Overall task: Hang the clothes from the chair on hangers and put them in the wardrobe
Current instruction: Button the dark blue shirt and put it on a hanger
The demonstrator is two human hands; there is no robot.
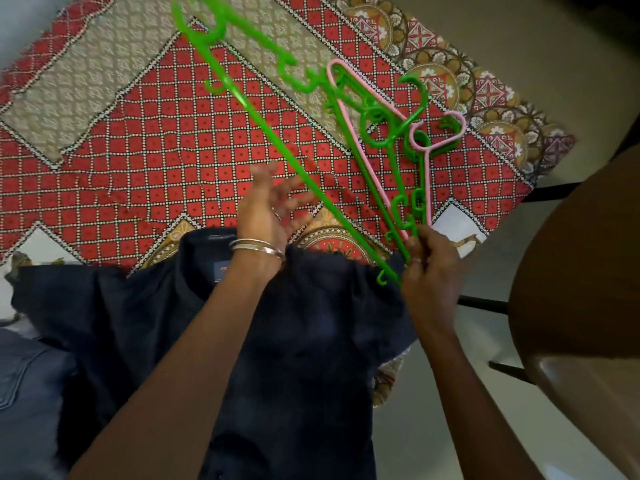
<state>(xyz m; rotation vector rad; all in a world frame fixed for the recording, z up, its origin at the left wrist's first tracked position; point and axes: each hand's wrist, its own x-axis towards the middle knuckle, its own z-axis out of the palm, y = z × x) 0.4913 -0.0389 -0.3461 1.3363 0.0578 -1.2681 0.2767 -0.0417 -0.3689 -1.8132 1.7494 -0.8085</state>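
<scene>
On the patterned bedspread [145,174], a dark shirt [304,341] lies at the near edge; the left hand [273,209] hovers above its collar, fingers spread, while the right hand [427,268] pinches a bunch of green hangers [277,140] and one pink hanger [377,181].

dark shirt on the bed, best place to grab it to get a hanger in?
Probably the collar. The dark shirt lies flat on the patterned bedspread, collar end farthest from the person, label showing. The left hand hovers open just past it; the right hand holds the hangers. Come in from the left side, pinch the collar edge and lift to open the neck.
</scene>
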